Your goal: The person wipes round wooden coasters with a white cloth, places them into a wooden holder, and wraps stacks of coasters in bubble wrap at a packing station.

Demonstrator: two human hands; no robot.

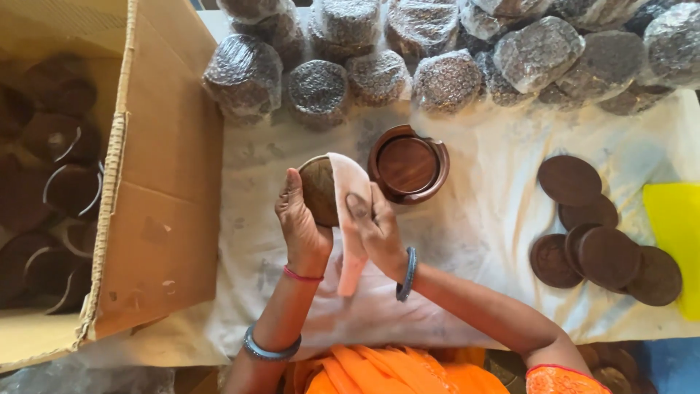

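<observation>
My left hand (302,222) grips a round dark wooden disc (319,191) by its edge. Over the right side of that disc my right hand (373,225) presses a pale pinkish cloth (351,219), whose tail hangs down between my wrists. Just right of the hands sits a round brown wooden holder (408,165) with a raised rim and notched sides. Several loose dark wooden discs (601,233) lie scattered at the right on the white sheet (481,241).
A large open cardboard box (157,190) at the left holds several dark round holders. Many plastic-wrapped round bundles (445,44) are piled along the far edge. A yellow sheet (674,233) lies at the right edge.
</observation>
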